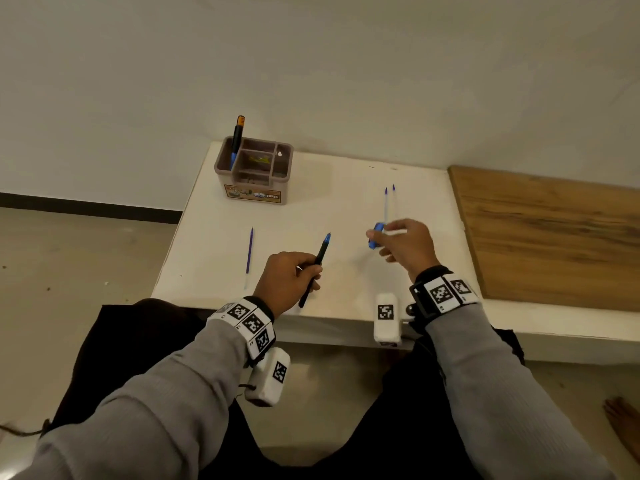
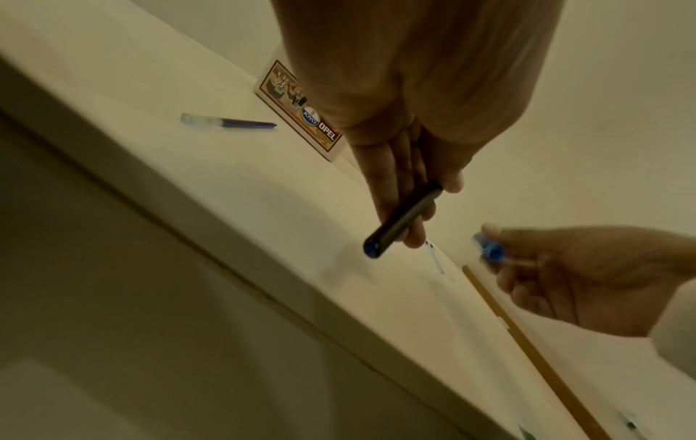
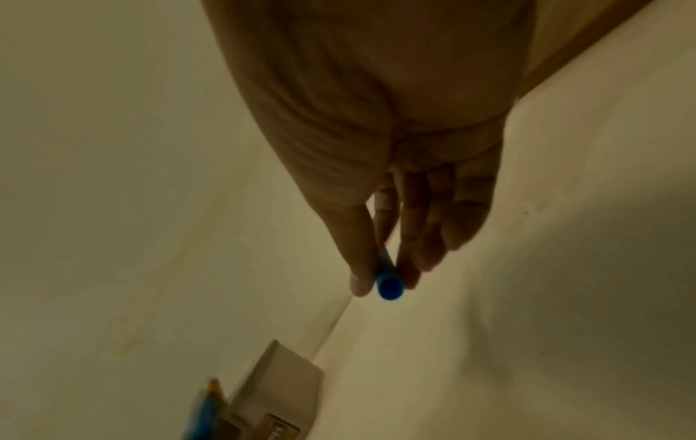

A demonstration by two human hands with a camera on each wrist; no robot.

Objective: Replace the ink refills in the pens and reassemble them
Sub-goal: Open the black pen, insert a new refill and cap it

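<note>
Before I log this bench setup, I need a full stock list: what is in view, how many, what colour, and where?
pen: 1, black with blue tip, held by left hand
cap: 1, blue, pinched by right hand
refills: 2, clear with blue tips, on table beyond right hand
refill: 1, purple, on table at left
organiser: 1, brown, table's far side
second pen: 1, black, orange and blue, upright in organiser
table: 1, white
board: 1, wooden, right
left hand: 1
right hand: 1

Black pen (image 1: 316, 268), blue-tipped, held tilted above table's near edge; blue cap (image 1: 375, 234) pinched alongside; purple refill (image 1: 249, 252) lies flat near left edge.
</note>
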